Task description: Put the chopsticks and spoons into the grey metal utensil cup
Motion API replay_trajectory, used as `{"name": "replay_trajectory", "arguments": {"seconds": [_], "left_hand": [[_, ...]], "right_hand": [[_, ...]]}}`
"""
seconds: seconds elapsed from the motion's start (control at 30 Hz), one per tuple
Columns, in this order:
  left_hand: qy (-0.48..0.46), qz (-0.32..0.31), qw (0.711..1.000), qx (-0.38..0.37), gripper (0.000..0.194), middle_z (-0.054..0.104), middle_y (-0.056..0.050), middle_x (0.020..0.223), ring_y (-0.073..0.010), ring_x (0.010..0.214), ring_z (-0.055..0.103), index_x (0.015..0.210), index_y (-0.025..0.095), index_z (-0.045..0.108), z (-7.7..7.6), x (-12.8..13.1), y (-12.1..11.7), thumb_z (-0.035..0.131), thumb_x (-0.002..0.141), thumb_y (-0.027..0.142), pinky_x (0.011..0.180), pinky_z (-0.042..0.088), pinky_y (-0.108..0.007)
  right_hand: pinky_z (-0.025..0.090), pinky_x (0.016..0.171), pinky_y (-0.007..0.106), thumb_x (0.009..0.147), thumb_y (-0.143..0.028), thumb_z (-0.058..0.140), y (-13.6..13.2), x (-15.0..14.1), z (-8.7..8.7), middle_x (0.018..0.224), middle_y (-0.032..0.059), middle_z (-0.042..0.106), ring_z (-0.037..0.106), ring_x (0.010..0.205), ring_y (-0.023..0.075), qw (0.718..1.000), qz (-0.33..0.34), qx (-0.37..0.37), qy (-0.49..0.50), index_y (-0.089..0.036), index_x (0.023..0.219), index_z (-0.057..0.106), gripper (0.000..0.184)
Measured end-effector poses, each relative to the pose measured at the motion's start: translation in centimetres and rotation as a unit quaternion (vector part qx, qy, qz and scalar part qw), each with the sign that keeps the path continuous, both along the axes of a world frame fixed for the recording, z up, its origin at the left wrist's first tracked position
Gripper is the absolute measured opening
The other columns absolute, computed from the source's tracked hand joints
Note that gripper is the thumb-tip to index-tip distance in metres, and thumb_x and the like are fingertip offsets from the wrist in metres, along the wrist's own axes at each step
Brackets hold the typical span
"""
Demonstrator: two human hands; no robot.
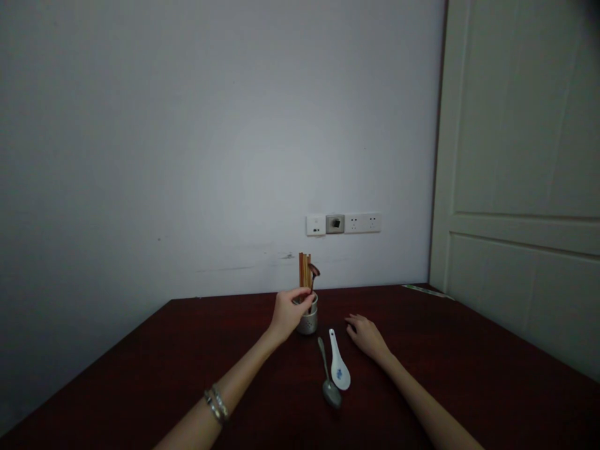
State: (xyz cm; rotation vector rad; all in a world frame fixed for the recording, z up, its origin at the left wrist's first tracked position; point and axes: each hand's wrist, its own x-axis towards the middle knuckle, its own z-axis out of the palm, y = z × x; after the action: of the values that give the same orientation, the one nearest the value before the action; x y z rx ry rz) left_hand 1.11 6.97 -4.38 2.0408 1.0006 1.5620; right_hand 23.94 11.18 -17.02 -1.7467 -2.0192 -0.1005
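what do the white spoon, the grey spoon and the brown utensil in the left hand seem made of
White spoon: probably glazed ceramic, smooth, with a blue motif; plastic is possible.
Grey spoon: likely metal, dull, given its grey tone and soft sheen.
Brown utensil: shiny highlights on its head suggest polished wood or coppery metal; I can't tell which.

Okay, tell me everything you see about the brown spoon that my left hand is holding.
The brown spoon looks smooth, perhaps wooden; its small rounded head is up and its thin handle points down. The left hand pinches the handle by the rim of the pale cup, beside the upright sticks. Its lower end is hard to make out.
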Motion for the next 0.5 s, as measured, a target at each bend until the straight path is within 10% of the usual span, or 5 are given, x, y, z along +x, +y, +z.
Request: {"name": "replay_trajectory", "arguments": {"seconds": [0.5], "left_hand": [[-0.112,-0.064,0.986,-0.106,0.025,0.068,-0.008,0.072,-0.0179,0.065,0.061,0.074,0.011,0.068,0.09,0.19,0.55,0.066,0.063,0.033,0.062,0.046,-0.026]], "right_hand": [[0.031,0.096,0.032,0.079,-0.025,0.037,-0.20,-0.08,0.32,0.116,0.0116,0.056,0.047,0.112,0.0209,1.000,0.007,0.002,0.017,-0.014,0.107,0.061,0.038]]}}
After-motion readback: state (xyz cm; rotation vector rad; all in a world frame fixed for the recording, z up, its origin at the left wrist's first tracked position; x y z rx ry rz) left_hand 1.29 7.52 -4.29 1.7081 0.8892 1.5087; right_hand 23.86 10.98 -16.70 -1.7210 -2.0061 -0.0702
